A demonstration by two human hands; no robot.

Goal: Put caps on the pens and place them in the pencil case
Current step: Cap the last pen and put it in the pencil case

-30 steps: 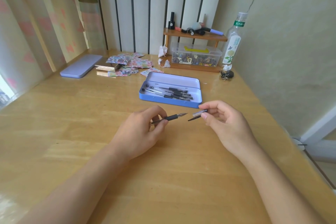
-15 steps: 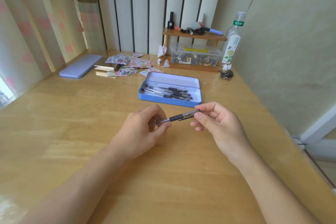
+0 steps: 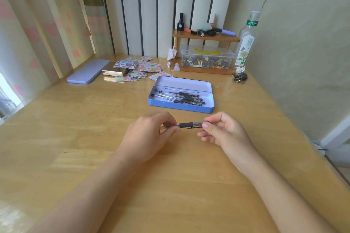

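A clear pen with a black grip (image 3: 186, 125) is held level between both hands, just above the wooden desk. My left hand (image 3: 151, 134) pinches its barrel end. My right hand (image 3: 221, 132) pinches the clear cap (image 3: 198, 124), which sits over the pen's tip with its black clip below. Behind the hands lies the open blue pencil case (image 3: 208, 108), with several capped pens (image 3: 181, 97) lying inside it.
A closed purple tin lid (image 3: 88, 72) lies at the back left beside a pile of sticker sheets (image 3: 136, 69). A small wooden shelf (image 3: 206, 37) over a clear box (image 3: 206, 58) and a plastic bottle (image 3: 246, 43) stand at the back right, near the wall.
One second ago the cap was apart from the pen's bare tip. My right hand has moved left and slid the cap over the tip.
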